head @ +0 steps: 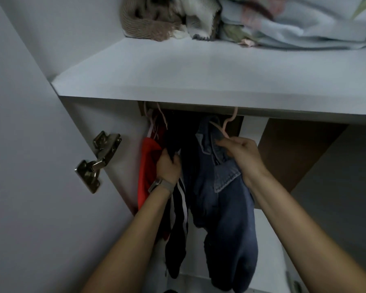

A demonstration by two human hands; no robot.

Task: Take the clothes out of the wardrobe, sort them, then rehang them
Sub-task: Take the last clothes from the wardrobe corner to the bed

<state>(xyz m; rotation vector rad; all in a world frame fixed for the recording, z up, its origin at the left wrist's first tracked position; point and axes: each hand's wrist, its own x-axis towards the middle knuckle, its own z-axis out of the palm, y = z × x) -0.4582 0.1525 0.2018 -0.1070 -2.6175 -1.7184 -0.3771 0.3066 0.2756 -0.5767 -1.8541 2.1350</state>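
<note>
Clothes are what you have in both hands, and all of them are inside the wardrobe (199, 81), under its white shelf. Your left hand (169, 166) has its fingers curled round a bunch of the black garment (178, 225), the one with white stripes down its length, which hangs just beside the red garment (145, 170) at the far left. Your right hand (239, 153) is closed on the collar area of the denim jacket (224, 208), pinching the cloth right where the pale pink hanger (226, 123) runs into it. That hanger's hook reaches up behind the shelf's front edge; the rail itself is hidden, so you cannot tell from here whether the hook is on it or already lifted off. Two more pink hooks show above the red and black pieces.

Judging by this, you are somewhere in the hanging part of the job, though which end is hard to say: three garments hang side by side, and nothing shows whether they have been sorted. If you are taking out, all three are left to come off, then sorting, then rehanging. If you are rehanging, the denim jacket may be the last piece going in.

Folded bedding and knitwear (220, 20) sit piled on the shelf above, untouched by either hand.
</note>
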